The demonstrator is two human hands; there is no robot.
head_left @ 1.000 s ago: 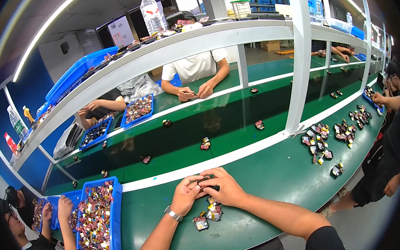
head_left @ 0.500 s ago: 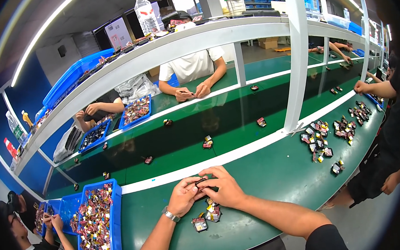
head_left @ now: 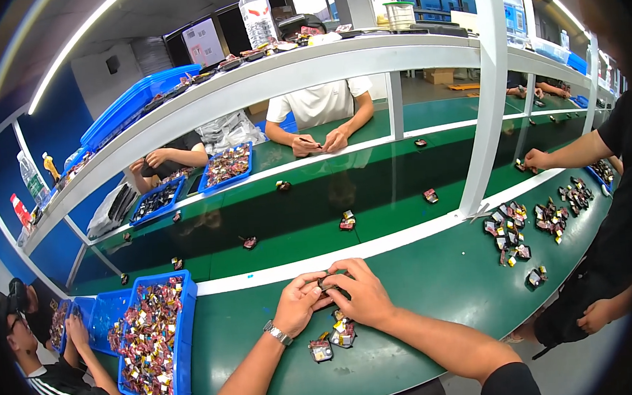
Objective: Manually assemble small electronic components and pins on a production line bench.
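Between my fingertips, just above the counter (head_left: pixel 424 314), sits a small dark part (head_left: pixel 326 282). My left hand (head_left: pixel 299 305) and right hand (head_left: pixel 364 296) both pinch it, equally near, fingers curled. Its long axis is hidden. More parts (head_left: pixel 337 335) lie just below my hands.

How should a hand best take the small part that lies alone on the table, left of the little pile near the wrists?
Probably pinch the part across its two short sides from above: it lies flat on the table, apart from the pile, so those sides look free.
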